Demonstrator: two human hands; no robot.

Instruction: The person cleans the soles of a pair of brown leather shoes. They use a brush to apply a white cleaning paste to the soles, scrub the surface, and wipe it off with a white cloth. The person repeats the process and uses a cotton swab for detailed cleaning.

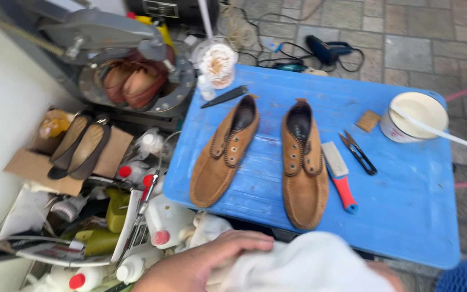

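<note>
The left hand (pixel 201 262) lies flat, fingers spread, on a white cloth (pixel 304 270) at six o'clock, pressing rather than clasping it. The right hand (pixel 387 273) is mostly buried under the same cloth; whether it grips is impossible to tell. At twelve o'clock from the cloth, two tan suede shoes (pixel 260 157) sit side by side on the blue table (pixel 406 205), with a red-handled brush (pixel 340 176) just beside the right one.

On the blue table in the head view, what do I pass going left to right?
Left brown shoe → right brown shoe → red-handled brush → scissors → white tub with its stick, all on the blue table.
</note>
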